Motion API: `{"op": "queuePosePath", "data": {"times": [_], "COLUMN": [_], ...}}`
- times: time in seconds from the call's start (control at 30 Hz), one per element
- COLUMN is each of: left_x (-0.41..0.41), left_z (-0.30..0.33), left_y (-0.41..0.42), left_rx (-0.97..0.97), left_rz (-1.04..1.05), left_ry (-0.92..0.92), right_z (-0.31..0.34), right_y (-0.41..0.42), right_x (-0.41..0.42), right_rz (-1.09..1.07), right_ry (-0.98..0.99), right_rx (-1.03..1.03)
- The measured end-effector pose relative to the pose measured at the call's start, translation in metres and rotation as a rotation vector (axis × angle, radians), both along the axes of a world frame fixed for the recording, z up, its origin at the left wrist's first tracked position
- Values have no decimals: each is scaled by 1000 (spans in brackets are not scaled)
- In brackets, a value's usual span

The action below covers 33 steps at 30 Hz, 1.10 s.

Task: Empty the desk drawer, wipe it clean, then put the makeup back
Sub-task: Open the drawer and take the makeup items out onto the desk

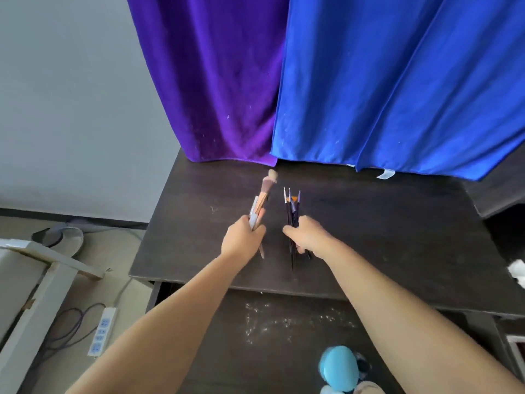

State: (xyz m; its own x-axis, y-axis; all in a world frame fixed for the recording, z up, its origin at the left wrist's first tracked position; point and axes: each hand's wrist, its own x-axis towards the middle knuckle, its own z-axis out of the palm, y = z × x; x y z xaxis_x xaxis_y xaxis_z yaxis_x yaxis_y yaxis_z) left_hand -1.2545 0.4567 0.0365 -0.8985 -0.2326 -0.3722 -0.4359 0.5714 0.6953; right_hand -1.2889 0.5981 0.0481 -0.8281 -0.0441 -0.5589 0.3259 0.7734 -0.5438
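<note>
Over the dark desk top, my left hand grips a few pale pink makeup brushes, bristles pointing away from me. Beside it my right hand is closed around a bundle of several thin dark brushes with purple and white tips. The two hands are a short gap apart. Below the desk edge the pulled-out drawer shows a dark floor with white specks. A light blue round makeup item lies at the drawer's near right, with other items partly cut off at the frame's bottom.
Purple cloth and blue cloth hang behind the desk. A white power strip and cables lie on the floor at left, near a white cardboard box. Something white sits at the desk's right edge.
</note>
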Motion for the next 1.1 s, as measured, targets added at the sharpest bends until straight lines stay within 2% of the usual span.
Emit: {"op": "queuePosePath", "data": {"times": [0.2,0.37,0.57,0.7,0.8,0.97,1.03,1.1], "left_x": [-49,-40,-28,-25,-18,30,60,93], "left_z": [-31,-38,-37,-32,-27,-18,-24,-34], "left_y": [5,-7,-16,-18,-20,-1,20,46], "left_rx": [-331,-381,-385,-338,-312,-329,-338,-357], "left_rz": [-206,-266,-296,-266,-245,-266,-351,-486], "left_ry": [19,133,108,104,109,403,507,560], "right_z": [-17,-30,-25,-13,-2,6,3,-11], "right_y": [-16,-21,-18,-9,7,67,97,126], "right_x": [-28,-31,-23,-13,1,49,79,113], "right_rz": [-111,-159,-72,-22,-34,-283,-295,-223], "right_ry": [-17,92,137,135,111,148,177,153], "right_rx": [69,112,219,199,76,-258,-260,-168]}}
